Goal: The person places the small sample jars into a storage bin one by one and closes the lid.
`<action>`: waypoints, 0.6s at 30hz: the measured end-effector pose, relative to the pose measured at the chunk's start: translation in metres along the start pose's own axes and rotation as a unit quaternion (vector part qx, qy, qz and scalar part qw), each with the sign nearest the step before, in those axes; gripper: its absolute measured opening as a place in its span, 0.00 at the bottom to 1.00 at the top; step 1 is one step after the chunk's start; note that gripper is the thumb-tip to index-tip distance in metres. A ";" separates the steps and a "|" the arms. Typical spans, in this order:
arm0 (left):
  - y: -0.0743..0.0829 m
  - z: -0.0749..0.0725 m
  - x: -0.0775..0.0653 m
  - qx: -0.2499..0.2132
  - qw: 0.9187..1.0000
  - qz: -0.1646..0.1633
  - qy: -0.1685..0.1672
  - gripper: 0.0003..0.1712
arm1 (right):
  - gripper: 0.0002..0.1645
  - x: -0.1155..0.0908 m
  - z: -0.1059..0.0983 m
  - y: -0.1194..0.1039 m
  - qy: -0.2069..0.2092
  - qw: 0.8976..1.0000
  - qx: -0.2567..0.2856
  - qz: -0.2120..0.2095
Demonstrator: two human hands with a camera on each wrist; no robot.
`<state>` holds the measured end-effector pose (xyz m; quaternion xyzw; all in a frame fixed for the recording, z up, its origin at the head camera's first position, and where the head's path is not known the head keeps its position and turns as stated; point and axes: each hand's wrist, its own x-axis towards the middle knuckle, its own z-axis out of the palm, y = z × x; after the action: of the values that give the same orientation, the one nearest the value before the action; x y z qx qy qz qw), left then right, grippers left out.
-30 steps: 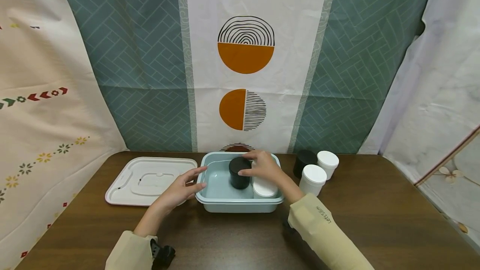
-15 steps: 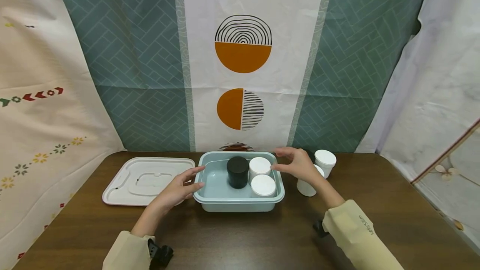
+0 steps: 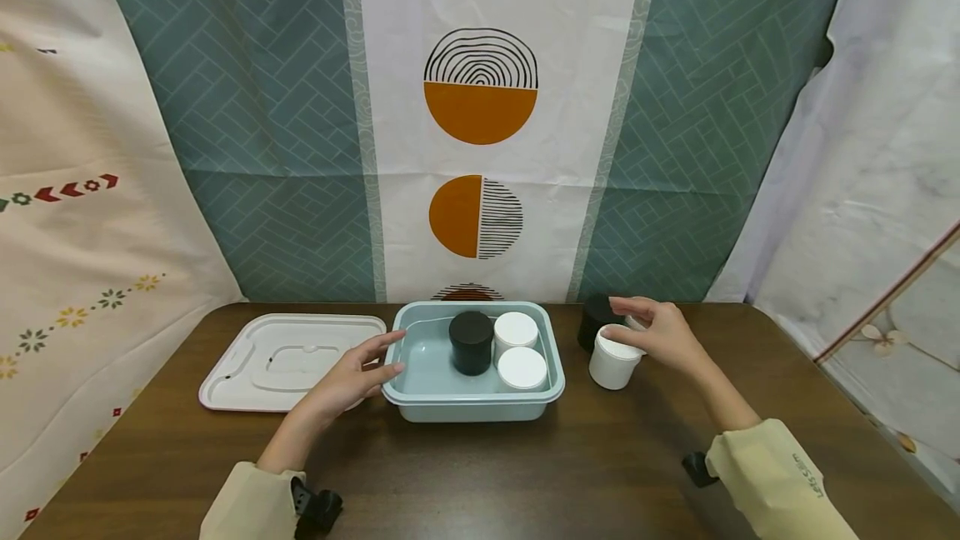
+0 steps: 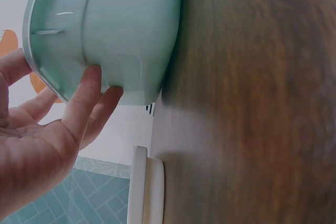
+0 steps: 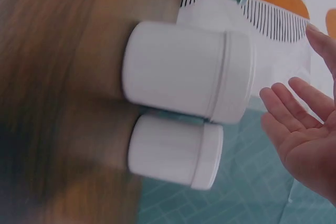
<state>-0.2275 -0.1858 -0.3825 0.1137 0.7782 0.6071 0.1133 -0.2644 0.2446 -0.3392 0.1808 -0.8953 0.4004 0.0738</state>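
Note:
A light-blue plastic tub (image 3: 472, 411) stands on the table with a black-lidded jar (image 3: 471, 344) and two white jars (image 3: 522, 367) inside, the white ones toward its right side. My left hand (image 3: 348, 377) rests at the tub's left rim; in the left wrist view fingertips touch its outer wall (image 4: 134, 35). My right hand (image 3: 663, 338) hovers with spread fingers over another white jar (image 3: 613, 363), holding nothing. In the right wrist view that jar (image 5: 178, 69) and a further white jar (image 5: 173, 150) stand just beyond the fingers.
A white lid (image 3: 288, 361) lies flat left of the tub. Behind the white jar on the right stands a black jar (image 3: 596, 319); a white one beside it is mostly hidden by my right hand. A patterned curtain (image 3: 300, 148) hangs behind the table.
My right hand has left the black jar in the tub and moved right, over the jars outside. The left hand stays at the tub's rim.

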 end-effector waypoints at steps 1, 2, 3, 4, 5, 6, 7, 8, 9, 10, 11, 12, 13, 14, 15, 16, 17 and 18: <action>0.000 0.000 0.000 0.002 1.000 0.000 0.001 0.35 | 0.35 -0.001 -0.001 0.001 0.002 1.000 -0.001 0.003; 0.000 0.000 0.000 0.003 1.000 0.000 0.002 0.35 | 0.35 -0.003 -0.003 0.003 0.003 1.000 -0.002 0.007; 0.000 0.000 0.000 0.004 1.000 0.000 0.002 0.35 | 0.35 -0.004 -0.004 0.004 0.005 1.000 -0.004 0.011; 0.000 0.000 0.000 0.006 1.000 -0.001 0.004 0.35 | 0.35 -0.005 -0.005 0.006 0.006 1.000 -0.003 0.016; 0.000 0.000 0.000 0.006 1.000 -0.001 0.004 0.35 | 0.35 -0.006 -0.005 0.007 0.008 1.000 -0.004 0.018; 0.000 0.000 0.000 0.006 1.000 -0.001 0.005 0.35 | 0.35 -0.006 -0.005 0.009 0.009 1.000 -0.004 0.019; 0.000 0.000 0.000 0.006 1.000 -0.001 0.004 0.35 | 0.34 -0.007 -0.005 0.012 0.010 1.000 -0.005 0.020; 0.000 0.000 0.000 0.005 1.000 -0.001 0.005 0.35 | 0.34 -0.008 -0.005 0.014 0.012 1.000 -0.008 0.021; 0.000 0.000 0.000 0.005 1.000 -0.001 0.004 0.35 | 0.34 -0.009 -0.004 0.016 0.013 1.000 -0.011 0.021; 0.000 0.000 0.000 0.004 1.000 -0.001 0.004 0.35 | 0.34 -0.010 -0.004 0.018 0.015 1.000 -0.014 0.022; 0.000 0.000 0.000 0.004 1.000 -0.001 0.004 0.34 | 0.33 -0.011 -0.003 0.019 0.017 0.999 -0.018 0.023; 0.000 0.000 0.000 0.004 1.000 -0.001 0.003 0.34 | 0.33 -0.012 -0.002 0.021 0.019 0.999 -0.022 0.023; 0.001 0.000 0.000 0.005 1.000 -0.002 0.003 0.34 | 0.33 -0.012 -0.001 0.022 0.021 0.999 -0.027 0.023; 0.001 0.000 0.000 0.005 1.000 -0.002 0.004 0.33 | 0.33 -0.013 -0.001 0.023 0.023 0.999 -0.033 0.023; 0.001 0.000 0.000 0.006 1.000 -0.002 0.003 0.33 | 0.33 -0.014 0.000 0.024 0.025 0.999 -0.040 0.026; 0.001 0.000 0.000 0.006 1.000 -0.003 0.004 0.33 | 0.33 -0.014 0.002 0.024 0.026 0.998 -0.046 0.026; 0.001 0.000 0.000 0.006 1.000 -0.003 0.004 0.33 | 0.33 -0.015 0.002 0.025 0.027 0.998 -0.053 0.025; 0.000 0.000 0.000 0.006 1.000 -0.003 0.005 0.33 | 0.33 -0.015 0.004 0.026 0.028 0.997 -0.061 0.025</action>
<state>-0.2278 -0.1854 -0.3822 0.1091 0.7826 0.6027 0.1109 -0.2603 0.2621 -0.3638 0.1425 -0.9197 0.3520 0.0993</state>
